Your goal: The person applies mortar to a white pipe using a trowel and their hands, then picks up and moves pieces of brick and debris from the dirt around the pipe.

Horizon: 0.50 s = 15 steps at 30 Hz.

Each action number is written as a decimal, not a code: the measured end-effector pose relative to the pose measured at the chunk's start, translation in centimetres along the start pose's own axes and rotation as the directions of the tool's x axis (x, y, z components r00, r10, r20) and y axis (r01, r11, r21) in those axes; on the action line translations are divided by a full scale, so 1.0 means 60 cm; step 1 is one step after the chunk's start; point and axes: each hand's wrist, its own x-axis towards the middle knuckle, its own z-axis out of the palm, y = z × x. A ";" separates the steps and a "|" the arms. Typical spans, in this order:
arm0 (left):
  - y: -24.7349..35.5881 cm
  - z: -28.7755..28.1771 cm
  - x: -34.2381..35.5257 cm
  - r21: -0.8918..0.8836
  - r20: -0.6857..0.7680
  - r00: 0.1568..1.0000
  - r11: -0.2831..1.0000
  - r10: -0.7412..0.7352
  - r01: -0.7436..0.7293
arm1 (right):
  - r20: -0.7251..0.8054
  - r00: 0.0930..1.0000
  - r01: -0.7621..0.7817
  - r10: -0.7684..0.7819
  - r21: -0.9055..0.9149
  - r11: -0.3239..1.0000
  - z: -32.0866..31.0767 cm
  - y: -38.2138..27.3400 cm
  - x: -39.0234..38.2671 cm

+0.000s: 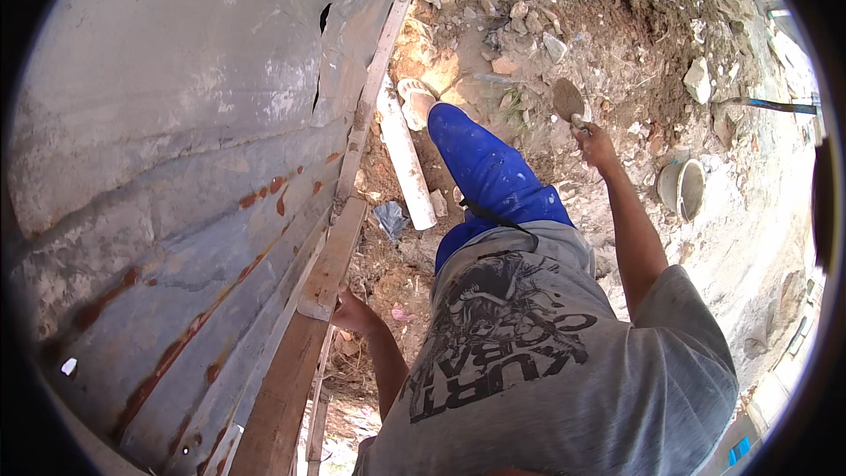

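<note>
A trowel [567, 99] with a rounded, mud-coloured blade is in my right hand [597, 145], whose fingers are wrapped round its handle. That arm reaches forward over the rubble slope. On the other side, my left hand [354, 312] is closed against the edge of a wooden beam [333, 257]; part of its fingers is hidden there. The beam runs along the edge of a grey sheet-metal panel [176, 123] with rusty streaks.
A white pipe [405, 159] lies beside my foot [416, 104]. To the right a bucket [682, 189] sits tilted on the ground. Stones [697, 79] and loose earth cover the slope ahead. A dark-handled tool [775, 105] rests at the far right.
</note>
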 end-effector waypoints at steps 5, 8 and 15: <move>-0.031 -0.022 -0.002 -0.012 -0.023 0.996 0.996 0.089 -0.089 | -0.162 0.980 0.061 -0.119 -0.325 0.944 -0.004 -0.086 0.084; -0.108 -0.017 0.005 0.018 -0.126 0.984 0.992 0.123 -0.121 | -0.169 0.966 0.103 -0.194 -0.437 0.893 -0.018 -0.149 0.130; -0.064 -0.011 0.015 -0.194 -0.093 0.995 0.981 -0.034 0.016 | -0.115 0.969 0.127 -0.217 -0.522 0.844 -0.011 -0.134 0.114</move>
